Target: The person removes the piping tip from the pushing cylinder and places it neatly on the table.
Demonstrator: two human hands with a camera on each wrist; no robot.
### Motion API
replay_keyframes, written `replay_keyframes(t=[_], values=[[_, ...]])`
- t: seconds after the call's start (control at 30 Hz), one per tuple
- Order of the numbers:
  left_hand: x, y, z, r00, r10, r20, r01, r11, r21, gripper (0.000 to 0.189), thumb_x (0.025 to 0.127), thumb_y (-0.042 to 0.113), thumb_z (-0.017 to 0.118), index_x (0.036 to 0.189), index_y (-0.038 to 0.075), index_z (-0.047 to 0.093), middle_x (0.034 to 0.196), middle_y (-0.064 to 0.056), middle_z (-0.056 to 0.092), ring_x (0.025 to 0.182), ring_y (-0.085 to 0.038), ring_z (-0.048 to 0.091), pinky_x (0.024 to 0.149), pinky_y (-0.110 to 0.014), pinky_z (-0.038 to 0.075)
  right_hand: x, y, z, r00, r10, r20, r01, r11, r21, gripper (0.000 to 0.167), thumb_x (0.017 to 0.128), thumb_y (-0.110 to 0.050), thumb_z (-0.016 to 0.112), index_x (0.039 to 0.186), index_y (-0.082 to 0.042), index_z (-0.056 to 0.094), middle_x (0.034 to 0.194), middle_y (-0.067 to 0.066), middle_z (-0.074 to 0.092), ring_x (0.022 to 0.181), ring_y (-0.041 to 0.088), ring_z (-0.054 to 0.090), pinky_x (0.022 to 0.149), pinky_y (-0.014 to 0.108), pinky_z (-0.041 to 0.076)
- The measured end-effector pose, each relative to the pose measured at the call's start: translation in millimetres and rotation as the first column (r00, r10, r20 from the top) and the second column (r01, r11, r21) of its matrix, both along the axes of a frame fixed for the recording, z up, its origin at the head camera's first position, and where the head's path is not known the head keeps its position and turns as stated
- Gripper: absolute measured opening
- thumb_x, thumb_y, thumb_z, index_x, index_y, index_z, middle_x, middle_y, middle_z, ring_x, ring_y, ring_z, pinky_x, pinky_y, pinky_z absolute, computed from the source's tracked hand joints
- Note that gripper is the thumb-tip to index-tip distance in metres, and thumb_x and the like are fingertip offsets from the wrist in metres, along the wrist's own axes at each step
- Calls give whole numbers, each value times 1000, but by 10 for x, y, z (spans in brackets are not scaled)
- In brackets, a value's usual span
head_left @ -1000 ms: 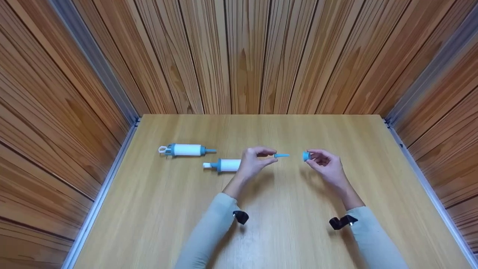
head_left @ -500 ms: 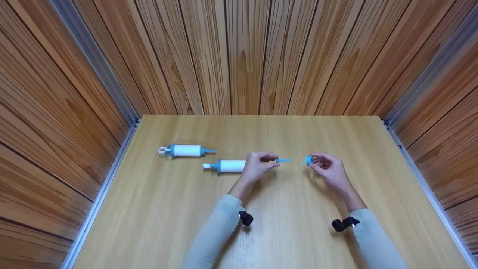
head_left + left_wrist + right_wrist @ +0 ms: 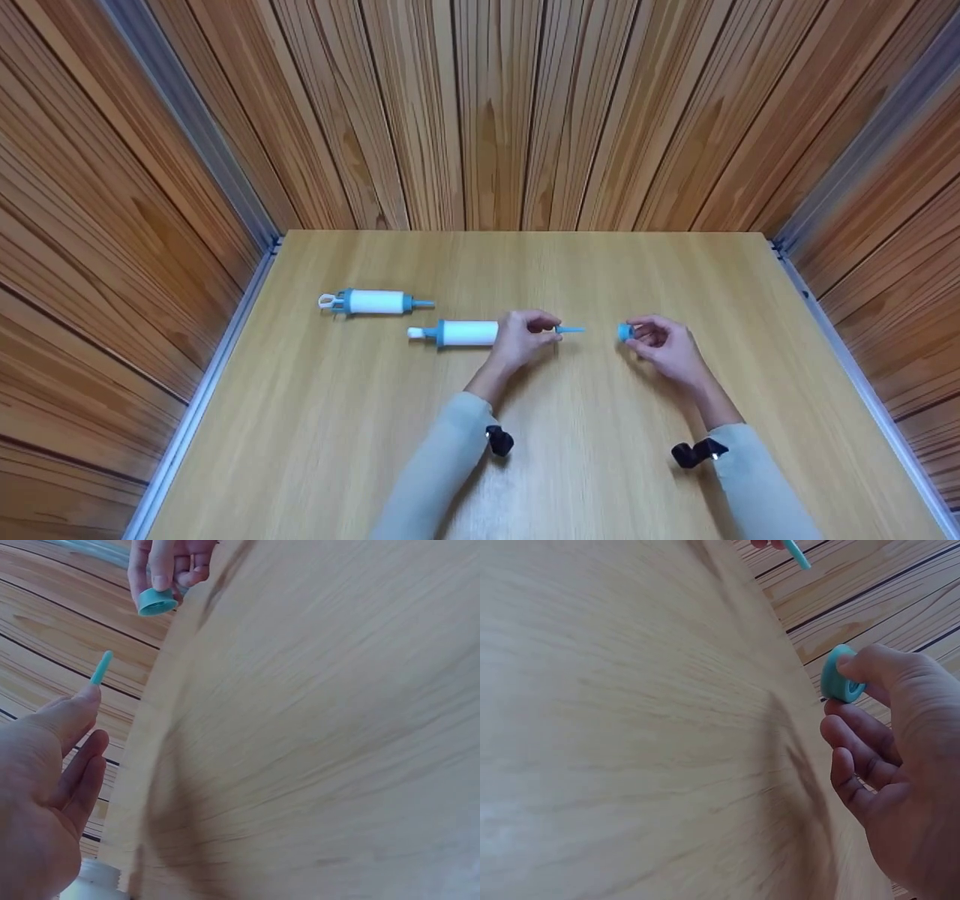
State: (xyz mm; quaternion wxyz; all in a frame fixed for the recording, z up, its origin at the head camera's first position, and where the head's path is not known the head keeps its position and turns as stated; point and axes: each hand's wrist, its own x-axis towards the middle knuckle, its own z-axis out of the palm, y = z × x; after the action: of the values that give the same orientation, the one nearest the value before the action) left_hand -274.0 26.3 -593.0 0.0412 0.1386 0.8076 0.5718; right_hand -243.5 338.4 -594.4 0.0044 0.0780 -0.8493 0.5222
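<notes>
The tabletop [image 3: 585, 487] is cut off by the head view's lower edge; bare wood stretches from the hands to the metal rail [image 3: 860, 375] on the right. The far tube [image 3: 376, 301] lies whole on the left; the nearer tube's [image 3: 465, 333] right end is hidden behind the left hand [image 3: 517, 341]. The right hand [image 3: 669, 350] pinches a blue cap [image 3: 625, 332]. Left fingertips pinch a thin nozzle [image 3: 573, 330], covering its base, apart from the cap.

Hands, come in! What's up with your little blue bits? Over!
Left hand pinches blue nozzle. Right hand pinches blue cap. Nozzle and cap apart, nothing between them.
</notes>
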Motion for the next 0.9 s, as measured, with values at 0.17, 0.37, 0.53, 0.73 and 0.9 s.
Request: replay_keyframes(t=[0.17, 0.37, 0.53, 0.73, 0.9], values=[[-6, 27, -84, 999, -7, -36, 5, 999, -52, 20, 96, 7, 89, 117, 5, 87, 116, -10, 88, 108, -18, 81, 98, -30, 66, 9, 25, -21, 1000, 15, 1, -15, 999, 31, 36, 100, 5, 78, 135, 10, 71, 110, 28, 76, 80, 3, 69, 71, 18, 62], [-33, 53, -171, 1000, -21, 4, 21, 997, -71, 20, 96, 8, 89, 117, 8, 87, 116, -6, 88, 107, -13, 80, 99, -27, 64, 18, 60, -21, 1000, 18, 7, -19, 996, 90, 36, 98, 1, 82, 134, 5, 74, 111, 28, 77, 82, 3, 64, 72, 16, 55], [-23, 65, -168, 1000, -20, 15, 21, 996, -84, 21, 96, 7, 89, 118, 8, 87, 116, -7, 88, 108, -14, 80, 100, -28, 65, 11, 67, -6, 999, 26, 21, -29, 992, 120, 35, 99, -1, 82, 134, 4, 74, 111, 26, 76, 84, 5, 62, 73, 17, 53], [-1, 85, -172, 1000, 7, -11, -9, 988, -154, 21, 96, 10, 89, 116, 9, 87, 115, -7, 88, 108, -17, 81, 101, -30, 64, 8, 62, 0, 998, 46, 48, -51, 993, 111, 34, 100, 0, 81, 133, 6, 74, 111, 26, 75, 85, 6, 63, 74, 17, 54], [0, 118, -203, 999, 9, -32, -15, 983, -182, 19, 96, 11, 89, 115, 9, 88, 114, -6, 88, 108, -17, 82, 101, -30, 64, 26, 66, -8, 997, 49, 65, -57, 991, 124, 33, 101, 0, 80, 133, 5, 73, 113, 26, 75, 86, 8, 63, 75, 17, 54]])
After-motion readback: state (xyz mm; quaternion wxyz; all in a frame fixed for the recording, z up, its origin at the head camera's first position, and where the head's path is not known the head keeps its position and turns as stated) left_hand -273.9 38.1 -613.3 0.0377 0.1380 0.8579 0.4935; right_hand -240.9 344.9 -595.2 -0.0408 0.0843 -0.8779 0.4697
